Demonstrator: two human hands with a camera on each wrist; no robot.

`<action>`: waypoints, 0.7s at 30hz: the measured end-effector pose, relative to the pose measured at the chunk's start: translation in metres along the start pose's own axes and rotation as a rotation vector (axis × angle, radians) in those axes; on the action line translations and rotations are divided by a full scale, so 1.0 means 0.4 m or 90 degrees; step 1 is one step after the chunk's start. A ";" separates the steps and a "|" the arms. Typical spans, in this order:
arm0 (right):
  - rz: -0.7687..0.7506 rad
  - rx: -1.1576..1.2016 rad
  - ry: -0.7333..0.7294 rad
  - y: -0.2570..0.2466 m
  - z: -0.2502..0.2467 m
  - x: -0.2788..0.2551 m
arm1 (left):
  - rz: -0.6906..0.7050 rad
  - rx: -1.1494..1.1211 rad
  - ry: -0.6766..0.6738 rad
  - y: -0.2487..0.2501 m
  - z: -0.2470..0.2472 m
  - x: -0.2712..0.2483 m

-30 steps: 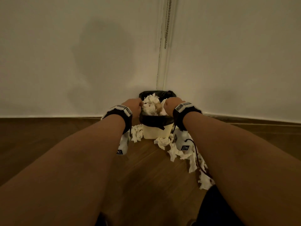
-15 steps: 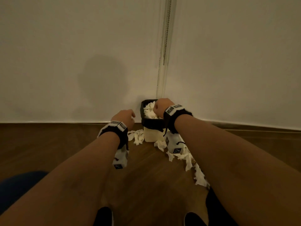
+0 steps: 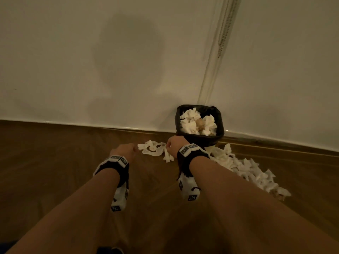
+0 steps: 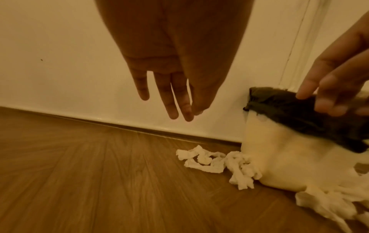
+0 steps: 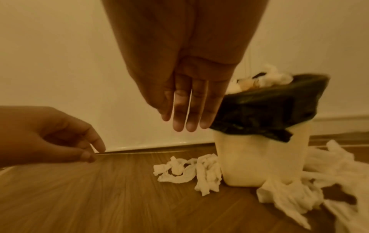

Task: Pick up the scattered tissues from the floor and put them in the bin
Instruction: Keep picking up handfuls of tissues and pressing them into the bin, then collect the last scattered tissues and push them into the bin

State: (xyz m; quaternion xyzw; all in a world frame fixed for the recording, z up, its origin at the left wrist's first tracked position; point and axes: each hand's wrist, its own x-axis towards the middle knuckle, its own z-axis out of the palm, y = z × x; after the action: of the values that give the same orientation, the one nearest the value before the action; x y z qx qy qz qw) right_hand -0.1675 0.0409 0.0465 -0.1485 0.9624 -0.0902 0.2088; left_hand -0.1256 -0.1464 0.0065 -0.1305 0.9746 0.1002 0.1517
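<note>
A dim room: a plain pale wall (image 3: 77,57) meets a brown wood-plank floor (image 3: 55,154) along a thin skirting line, and a vertical pipe or cord (image 3: 214,66) runs down the wall to the bin (image 3: 219,125). In the head view the bin stands against the wall, lined with a black bag and heaped with crumpled tissues (image 3: 190,121). Left of the bin a small cluster of tissues (image 3: 152,150) lies on the floor; right of the bin a longer trail of tissues (image 3: 245,169) spreads away from it. The left hand (image 3: 124,152) and right hand (image 3: 176,145) hover on either side of the small cluster, in front of the bin; their fingers are hidden from above.

In the left wrist view the left hand (image 4: 169,75) hangs with fingers straight and slightly spread, holding nothing, above bare floor (image 4: 79,181) left of the bin (image 4: 279,157). The small cluster (image 4: 215,164) touches the bin's base.

In the right wrist view the right hand (image 5: 189,88) points its straight fingers down, empty, just left of the bin (image 5: 259,157) and above the same cluster (image 5: 189,171). The left hand (image 5: 49,134) is further left, fingers loosely bent and holding nothing.
</note>
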 end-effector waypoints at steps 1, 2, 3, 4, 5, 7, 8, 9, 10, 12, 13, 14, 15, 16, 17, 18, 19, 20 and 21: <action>-0.010 0.005 -0.005 0.006 0.022 0.019 | 0.005 0.007 -0.011 -0.003 0.022 0.017; -0.011 0.003 -0.029 0.007 0.028 0.007 | 0.012 0.017 -0.029 0.008 0.029 0.014; -0.016 0.007 -0.064 0.004 0.071 0.067 | 0.001 0.020 -0.048 0.005 0.062 0.068; -0.021 -0.004 -0.115 -0.004 0.148 0.206 | -0.029 0.027 -0.084 -0.021 0.138 0.189; -0.019 -0.009 -0.126 0.004 0.155 0.207 | -0.023 0.024 -0.093 -0.003 0.138 0.199; -0.026 0.003 -0.136 0.009 0.178 0.205 | 0.014 0.020 -0.091 0.028 0.147 0.217; -0.024 0.007 -0.136 0.012 0.190 0.210 | 0.027 0.017 -0.078 0.044 0.153 0.233; -0.028 0.010 -0.134 0.017 0.207 0.223 | 0.037 0.014 -0.072 0.057 0.164 0.254; -0.023 0.008 -0.141 0.024 0.237 0.249 | 0.033 0.012 -0.071 0.065 0.189 0.281; -0.018 0.016 -0.149 0.040 0.286 0.287 | 0.032 0.018 -0.071 0.079 0.233 0.326; -0.029 0.024 -0.140 0.045 0.301 0.299 | 0.039 0.018 -0.070 0.079 0.253 0.348; -0.037 0.026 -0.133 0.049 0.307 0.308 | 0.047 0.024 -0.075 0.077 0.265 0.366; -0.045 0.028 -0.127 0.056 0.314 0.320 | 0.054 0.032 -0.080 0.074 0.276 0.387; -0.046 0.027 -0.123 0.063 0.318 0.330 | 0.057 0.037 -0.090 0.072 0.285 0.404; -0.045 0.027 -0.117 0.071 0.321 0.342 | 0.062 0.039 -0.097 0.068 0.295 0.422; -0.039 0.026 -0.113 0.077 0.320 0.350 | 0.067 0.044 -0.105 0.065 0.303 0.436; -0.034 0.026 -0.106 0.084 0.320 0.359 | 0.073 0.053 -0.115 0.060 0.314 0.446; -0.027 0.029 -0.103 0.090 0.319 0.364 | 0.084 0.064 -0.129 0.054 0.324 0.451; -0.017 0.034 -0.099 0.093 0.318 0.370 | 0.096 0.064 -0.142 0.047 0.337 0.454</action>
State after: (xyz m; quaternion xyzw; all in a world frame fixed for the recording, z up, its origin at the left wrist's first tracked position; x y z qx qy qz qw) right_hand -0.2508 0.0136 -0.1320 -0.1626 0.9383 -0.1068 0.2858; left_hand -0.2618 -0.1377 -0.1749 -0.0373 0.9625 0.0761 0.2578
